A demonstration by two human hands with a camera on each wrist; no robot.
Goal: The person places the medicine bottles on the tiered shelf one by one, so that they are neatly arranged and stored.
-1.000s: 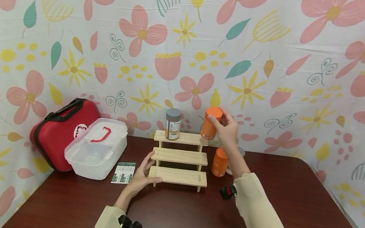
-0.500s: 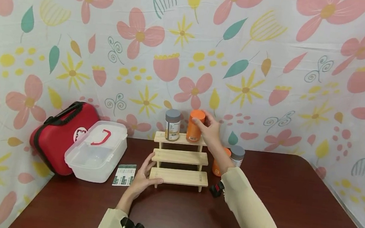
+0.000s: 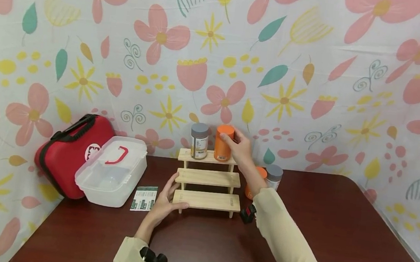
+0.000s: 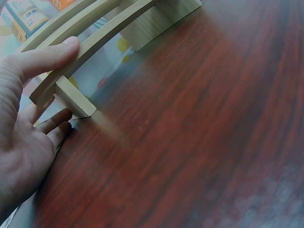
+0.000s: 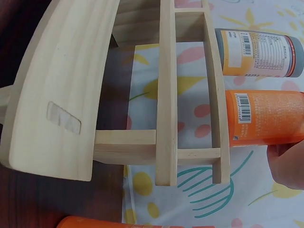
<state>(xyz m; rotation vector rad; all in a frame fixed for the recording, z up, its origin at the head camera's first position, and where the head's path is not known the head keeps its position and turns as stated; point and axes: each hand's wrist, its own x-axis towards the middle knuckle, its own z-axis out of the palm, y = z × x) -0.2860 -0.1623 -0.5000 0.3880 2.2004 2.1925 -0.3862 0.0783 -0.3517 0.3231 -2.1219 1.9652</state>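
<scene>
where the orange bottle [image 3: 223,143] stood upright on the top step of the wooden rack [image 3: 208,178], just beside the grey-capped jar [image 3: 199,141], the right hand [image 3: 240,148] gripped it, fingers curled round its side, arm stretched forward over the table [image 3: 336,246]. left hand [image 3: 164,203] braced the rack's bottom step at its left end, thumb on top, fingers loosely spread beneath, likely steadying it. second orange bottle [image 3: 250,188] and grey-capped jar [image 3: 273,177] stood right of the rack.
</scene>
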